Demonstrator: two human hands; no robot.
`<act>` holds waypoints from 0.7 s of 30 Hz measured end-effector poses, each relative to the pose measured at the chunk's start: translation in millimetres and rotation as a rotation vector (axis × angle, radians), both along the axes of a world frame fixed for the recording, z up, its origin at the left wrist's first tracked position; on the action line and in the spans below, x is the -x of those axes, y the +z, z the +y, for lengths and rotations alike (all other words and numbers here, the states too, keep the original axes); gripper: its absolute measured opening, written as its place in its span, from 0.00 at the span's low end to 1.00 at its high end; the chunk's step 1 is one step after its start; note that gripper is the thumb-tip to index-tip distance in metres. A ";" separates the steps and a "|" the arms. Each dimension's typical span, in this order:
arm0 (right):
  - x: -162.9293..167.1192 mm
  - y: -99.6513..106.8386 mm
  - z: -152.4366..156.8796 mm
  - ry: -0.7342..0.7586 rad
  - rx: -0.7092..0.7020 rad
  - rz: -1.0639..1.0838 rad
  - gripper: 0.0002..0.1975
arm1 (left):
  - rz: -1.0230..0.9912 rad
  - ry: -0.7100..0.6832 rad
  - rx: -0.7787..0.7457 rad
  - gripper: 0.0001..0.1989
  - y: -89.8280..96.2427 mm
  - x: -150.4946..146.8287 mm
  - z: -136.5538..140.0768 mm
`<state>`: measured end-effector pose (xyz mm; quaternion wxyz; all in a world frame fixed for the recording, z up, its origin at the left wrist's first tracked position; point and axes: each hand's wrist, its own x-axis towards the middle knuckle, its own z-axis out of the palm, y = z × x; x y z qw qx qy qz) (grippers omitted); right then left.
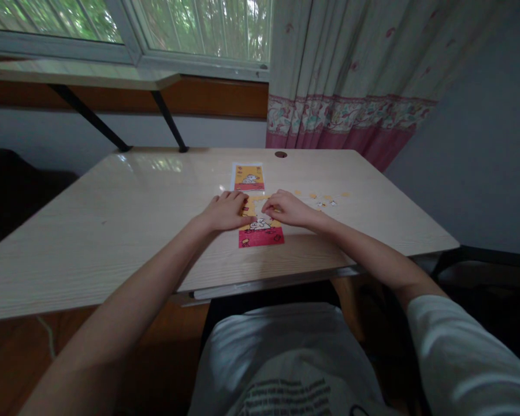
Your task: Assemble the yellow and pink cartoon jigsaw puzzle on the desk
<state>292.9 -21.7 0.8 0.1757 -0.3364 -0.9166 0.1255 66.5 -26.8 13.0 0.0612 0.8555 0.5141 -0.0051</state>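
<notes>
A yellow and red jigsaw puzzle (261, 237) with a white cartoon animal lies flat on the table, with a pale gap in its upper middle. Along its left side rests my left hand (226, 211), fingers stretched and thumb apart on the puzzle. My right hand (288, 209) is over the upper right part, its thumb and fingertips pinched together at the gap. Whatever sits in that pinch is too small to make out. Loose puzzle pieces (333, 203), several of them yellow or white, lie scattered right of my right hand.
Behind the puzzle lies a picture card (249, 178) with a similar yellow and red design. The wooden table (134, 231) has a cable hole (281, 154) near its back edge. A raised shelf (156, 78) on black legs stands back left; a curtain (342, 110) hangs behind.
</notes>
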 end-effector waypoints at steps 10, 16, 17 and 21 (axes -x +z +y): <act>-0.2 3.4 -9.1 0.016 0.048 -0.027 0.08 | -0.011 -0.034 0.093 0.42 -3.8 8.1 5.6; 1.6 6.6 -11.7 -0.001 0.068 -0.060 0.08 | -0.015 -0.034 0.103 0.43 -3.0 10.0 6.7; 2.2 6.5 -12.1 -0.007 0.070 -0.061 0.09 | -0.012 -0.032 0.101 0.43 -3.1 10.1 6.5; 4.4 4.9 -12.0 -0.021 0.106 -0.062 0.11 | 0.027 -0.028 0.096 0.41 -3.0 9.6 5.3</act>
